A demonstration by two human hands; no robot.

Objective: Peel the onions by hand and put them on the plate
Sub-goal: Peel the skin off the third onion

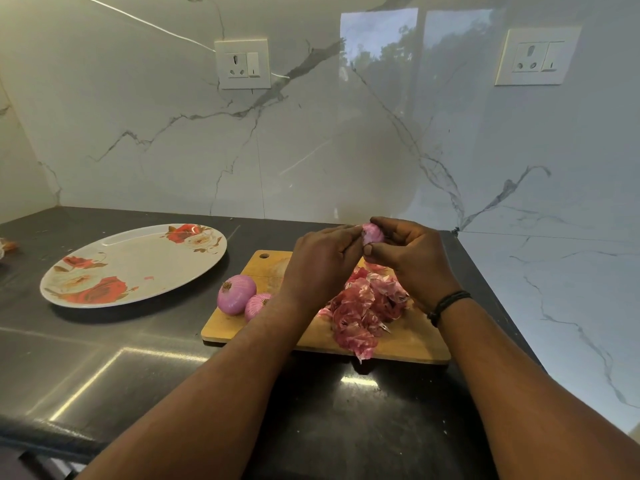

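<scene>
Both hands, left hand [320, 261] and right hand [412, 258], grip a small red onion [372, 233] above the cutting board's [398, 341] far edge, fingers curled round it.

The dark counter [114, 358] lies bare between the floral plate [104, 271] and the wooden cutting board [408, 344]. Two peeled onions [237, 294] crowd the board's left edge; a heap of onion skins [363, 306] fills its middle. The marble wall [554, 271] closes the right side.
</scene>
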